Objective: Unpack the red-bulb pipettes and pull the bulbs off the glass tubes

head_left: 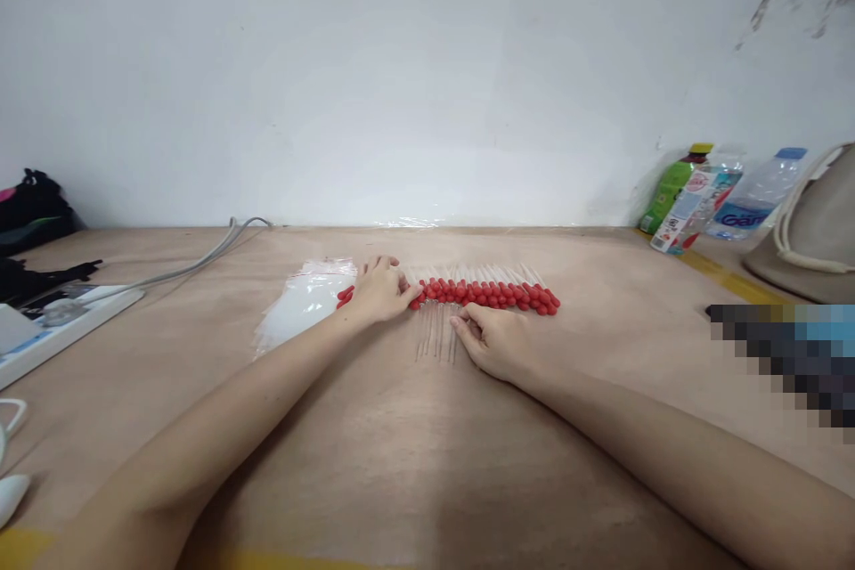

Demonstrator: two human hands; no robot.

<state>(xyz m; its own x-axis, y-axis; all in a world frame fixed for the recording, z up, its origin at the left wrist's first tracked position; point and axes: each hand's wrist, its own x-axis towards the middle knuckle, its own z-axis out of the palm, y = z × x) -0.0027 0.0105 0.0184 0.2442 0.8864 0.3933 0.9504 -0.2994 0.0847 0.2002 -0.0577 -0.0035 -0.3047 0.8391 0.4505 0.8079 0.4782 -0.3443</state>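
Across the middle of the table runs a dense row of red rubber-bulbed droppers (494, 292), their clear thin tubes pointing toward the wall. Several more clear tubes (435, 338) lie side by side below the row, pointing toward me. My left hand (380, 289) rests over the left part of the row, thumb stretched out against the red bulbs and apart from the other fingers, which are partly hidden. Thumb and forefinger of my right hand (492, 338) close at the rightmost near tube, just below the bulbs.
Clear plastic bags (304, 303) lie left of the row. A white power strip (73, 321) with a grey cable (193, 263) is at far left. Bottles (754, 196), a carton (688, 209) and a hat (811, 232) stand at right, near a blurred dark object (775, 347). The wall closes the back.
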